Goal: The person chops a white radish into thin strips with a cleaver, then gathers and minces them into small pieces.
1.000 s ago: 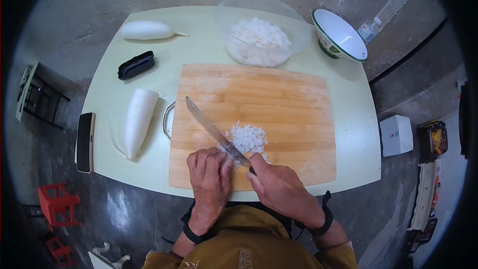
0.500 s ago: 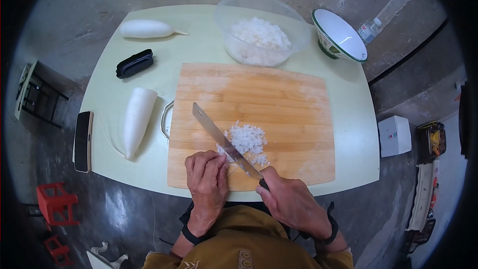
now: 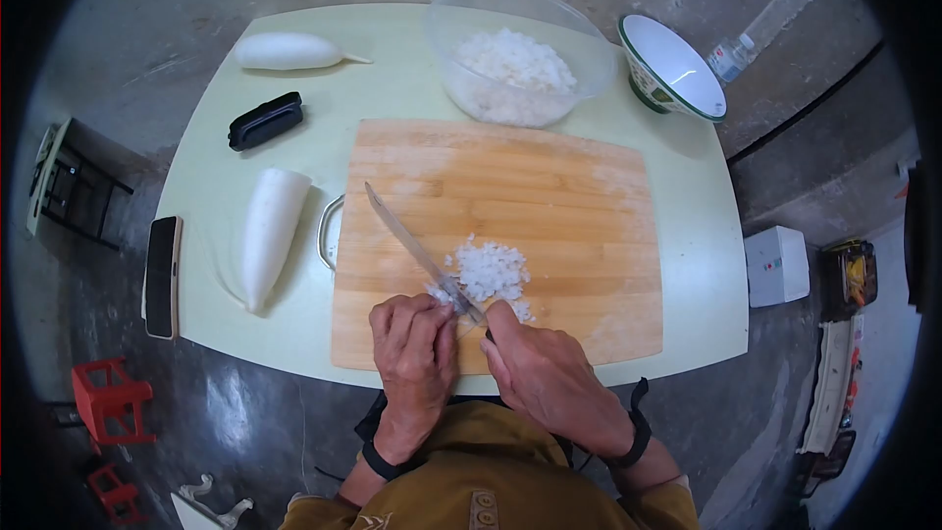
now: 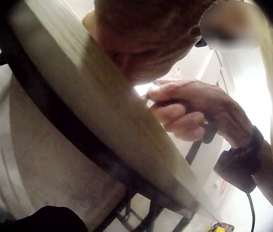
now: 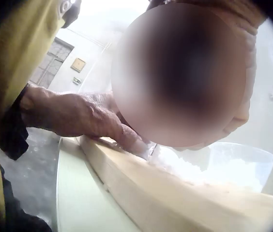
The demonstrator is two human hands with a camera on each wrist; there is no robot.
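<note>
My right hand (image 3: 549, 373) grips a kitchen knife (image 3: 407, 240) by its dark handle, mostly hidden under the fingers. Its long blade slants up and left across the wooden cutting board (image 3: 549, 206). Beside the blade, my left hand (image 3: 414, 348) holds down a small white radish piece (image 3: 440, 292) with curled fingers near the board's front edge. Most of that piece is covered by the fingers and blade. Right of the blade lies a loose heap of chopped white radish (image 3: 493, 270). The right wrist view shows the left hand (image 5: 85, 116) low over the board.
Behind the board stands a clear plastic bowl (image 3: 461, 103) of chopped radish, with a green-rimmed bowl (image 3: 677, 64) to its right. Leftward lie a cut radish (image 3: 273, 236), a whole radish (image 3: 289, 51), a black case (image 3: 265, 122) and a phone (image 3: 163, 275) at the edge.
The knife drew back toward the lower right half a second ago; now it is farther up and left, its blade close against the left fingertips. My left hand stays nearly in place.
</note>
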